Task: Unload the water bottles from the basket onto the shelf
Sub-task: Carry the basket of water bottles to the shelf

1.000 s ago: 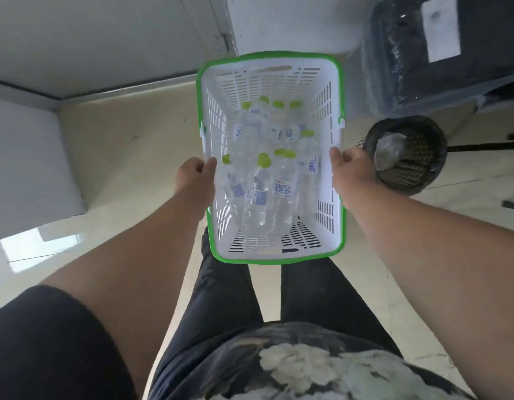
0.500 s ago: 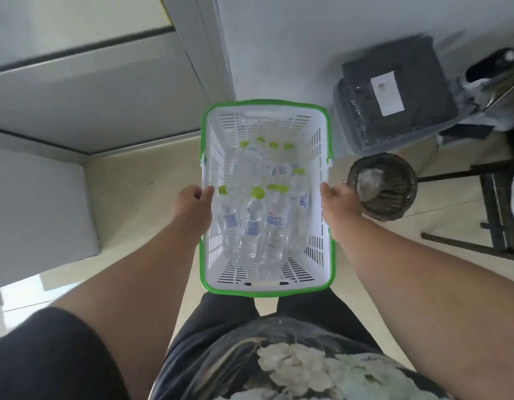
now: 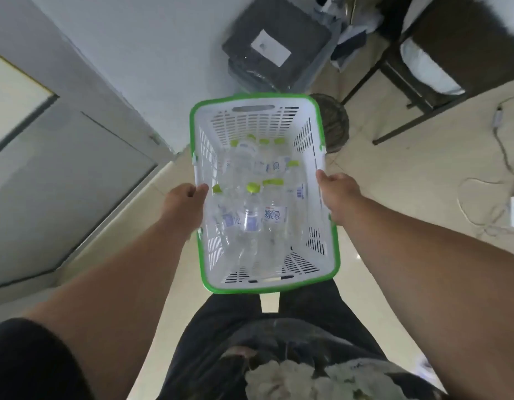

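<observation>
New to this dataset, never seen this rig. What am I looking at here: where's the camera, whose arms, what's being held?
There is no robot. A person wears one wide-angle camera on the head, looking forward and down, so the two bare arms reaching into the picture are their own.

The left hand and the right hand each have a grip on a long side rim of a white basket with a green edge, held in front of the legs above the floor. Inside lie clear water bottles with green caps; none has been taken out yet.

Beyond the basket, partly hidden, stands a dark mesh bin, and behind that a dark wrapped package against the wall. No shelf can be made out in this view.
</observation>
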